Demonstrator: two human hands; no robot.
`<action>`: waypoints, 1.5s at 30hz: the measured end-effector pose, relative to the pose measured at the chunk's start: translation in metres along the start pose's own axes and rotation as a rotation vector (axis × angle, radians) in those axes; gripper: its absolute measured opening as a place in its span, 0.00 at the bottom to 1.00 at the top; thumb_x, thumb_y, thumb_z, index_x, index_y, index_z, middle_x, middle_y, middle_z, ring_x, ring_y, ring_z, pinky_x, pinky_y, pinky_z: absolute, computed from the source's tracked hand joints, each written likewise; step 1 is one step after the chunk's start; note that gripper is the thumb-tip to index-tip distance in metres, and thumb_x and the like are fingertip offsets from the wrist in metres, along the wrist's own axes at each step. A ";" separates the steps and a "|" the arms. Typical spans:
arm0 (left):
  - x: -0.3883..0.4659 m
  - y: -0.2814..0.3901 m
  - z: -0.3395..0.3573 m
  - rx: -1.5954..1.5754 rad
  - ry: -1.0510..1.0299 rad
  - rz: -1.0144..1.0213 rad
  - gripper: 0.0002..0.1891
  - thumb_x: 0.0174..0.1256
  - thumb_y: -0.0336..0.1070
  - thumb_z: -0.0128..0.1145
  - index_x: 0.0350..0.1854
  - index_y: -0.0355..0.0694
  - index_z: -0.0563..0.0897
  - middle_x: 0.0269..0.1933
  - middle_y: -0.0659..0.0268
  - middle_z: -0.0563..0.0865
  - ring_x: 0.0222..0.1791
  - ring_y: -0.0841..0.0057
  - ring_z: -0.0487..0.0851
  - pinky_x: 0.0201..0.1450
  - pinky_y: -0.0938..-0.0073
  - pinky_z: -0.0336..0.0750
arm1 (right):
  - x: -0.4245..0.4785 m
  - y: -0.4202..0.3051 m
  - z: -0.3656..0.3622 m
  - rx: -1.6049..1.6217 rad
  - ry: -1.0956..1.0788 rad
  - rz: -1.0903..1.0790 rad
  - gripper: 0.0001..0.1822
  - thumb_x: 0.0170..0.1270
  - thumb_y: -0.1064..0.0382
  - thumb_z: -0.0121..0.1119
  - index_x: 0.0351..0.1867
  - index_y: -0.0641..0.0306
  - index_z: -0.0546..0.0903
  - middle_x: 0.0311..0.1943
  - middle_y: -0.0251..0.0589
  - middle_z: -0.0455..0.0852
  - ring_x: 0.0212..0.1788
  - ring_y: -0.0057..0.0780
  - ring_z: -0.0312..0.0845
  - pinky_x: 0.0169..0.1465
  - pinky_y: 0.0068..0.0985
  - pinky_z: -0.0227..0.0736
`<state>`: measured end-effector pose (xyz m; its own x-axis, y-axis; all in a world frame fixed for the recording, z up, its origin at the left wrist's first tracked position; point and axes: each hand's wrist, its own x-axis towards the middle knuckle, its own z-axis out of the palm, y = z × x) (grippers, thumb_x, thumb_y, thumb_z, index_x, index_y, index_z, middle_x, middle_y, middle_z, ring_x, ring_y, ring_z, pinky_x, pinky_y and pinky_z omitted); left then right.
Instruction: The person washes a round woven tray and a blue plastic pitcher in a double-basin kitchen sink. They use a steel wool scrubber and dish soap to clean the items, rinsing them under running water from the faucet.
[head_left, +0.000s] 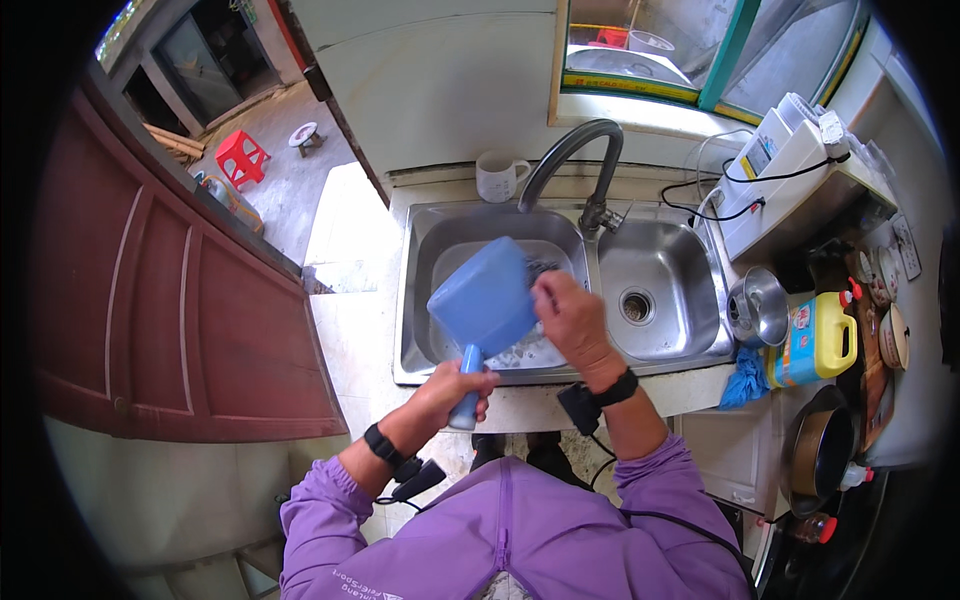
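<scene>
My left hand (457, 394) grips the handle of a blue plastic water dipper (484, 300), which is held tilted above the left basin (427, 255) of a stainless steel sink. At the dipper's right edge, my right hand (574, 319) has curled fingers around a dark scouring pad (541, 267), seen partly behind the dipper and fingers. Suds and wet patches show on the basin floor below. The dipper's inner side faces away and is hidden. A grey gooseneck faucet (600, 150) arches over the back of the sink.
Behind the sink stands a white mug (498, 177). The right basin (660, 300) has a drain strainer. To the right are a metal bowl (759, 306), a blue cloth (746, 381), a yellow detergent jug (814, 337) and a white appliance (799, 172) with cables. A red-brown door (187, 300) is at left.
</scene>
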<state>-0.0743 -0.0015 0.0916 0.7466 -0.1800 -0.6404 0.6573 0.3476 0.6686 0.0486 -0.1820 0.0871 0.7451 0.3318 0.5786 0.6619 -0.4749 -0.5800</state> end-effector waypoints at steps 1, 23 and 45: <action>0.005 -0.001 -0.002 -0.031 -0.012 0.005 0.09 0.59 0.28 0.61 0.36 0.38 0.72 0.26 0.65 0.76 0.19 0.77 0.77 0.22 0.71 0.76 | -0.006 -0.011 0.013 0.056 -0.030 -0.025 0.03 0.62 0.65 0.57 0.35 0.57 0.76 0.28 0.41 0.80 0.28 0.42 0.80 0.28 0.35 0.75; -0.032 -0.069 -0.055 0.524 -0.011 -0.017 0.11 0.57 0.28 0.64 0.35 0.39 0.71 0.22 0.66 0.77 0.17 0.78 0.78 0.19 0.75 0.72 | -0.060 -0.017 0.020 -0.180 -0.086 0.227 0.13 0.62 0.66 0.58 0.48 0.63 0.77 0.36 0.47 0.85 0.35 0.45 0.83 0.38 0.35 0.78; -0.041 -0.135 -0.054 1.287 0.293 0.538 0.14 0.47 0.27 0.58 0.39 0.36 0.75 0.29 0.46 0.83 0.32 0.45 0.83 0.35 0.50 0.76 | -0.050 -0.059 0.002 0.141 -0.632 -0.355 0.10 0.61 0.66 0.58 0.45 0.59 0.78 0.38 0.46 0.83 0.39 0.45 0.82 0.40 0.36 0.77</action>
<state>-0.1988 0.0083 0.0069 0.9875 -0.0480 -0.1501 0.0564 -0.7815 0.6214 -0.0275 -0.1694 0.0913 0.3615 0.8724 0.3290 0.8445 -0.1568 -0.5121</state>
